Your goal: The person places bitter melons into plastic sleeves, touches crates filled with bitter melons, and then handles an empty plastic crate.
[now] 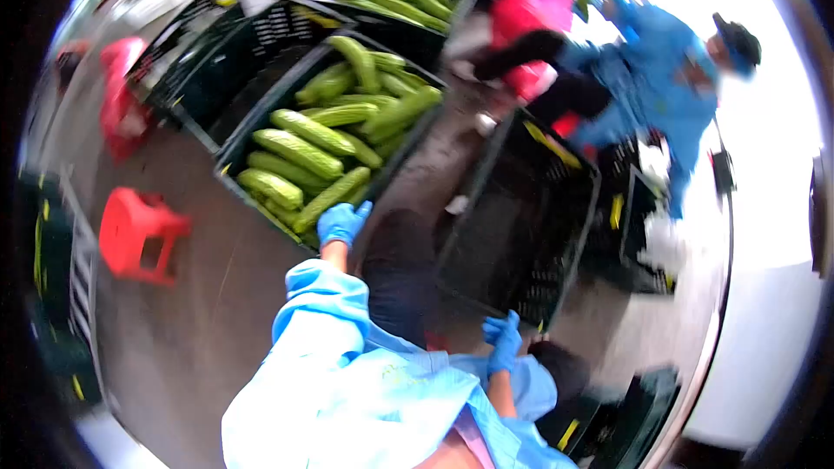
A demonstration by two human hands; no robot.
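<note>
My left hand (341, 224), in a blue glove, is at the near rim of a black plastic crate (228, 175), with its fingers closed over the edge. Long green ridged cucumbers (300, 152) fill this crate in a loose heap, and one cucumber end lies close to my fingers. On the right, my right hand (502, 343), also blue-gloved, is held near the close end of a second black crate (512, 239), apart from it. Its fingers look spread, with nothing in them. This second crate shows a dark, bare inside.
More cucumbers (395, 0) fill a crate behind. Another black crate (234, 78) stands left of the heap. A red stool (139, 234) sits on the left floor. A co-worker (643, 78) in blue sits at the right, near a pink bag (532, 13) and further crates (643, 234).
</note>
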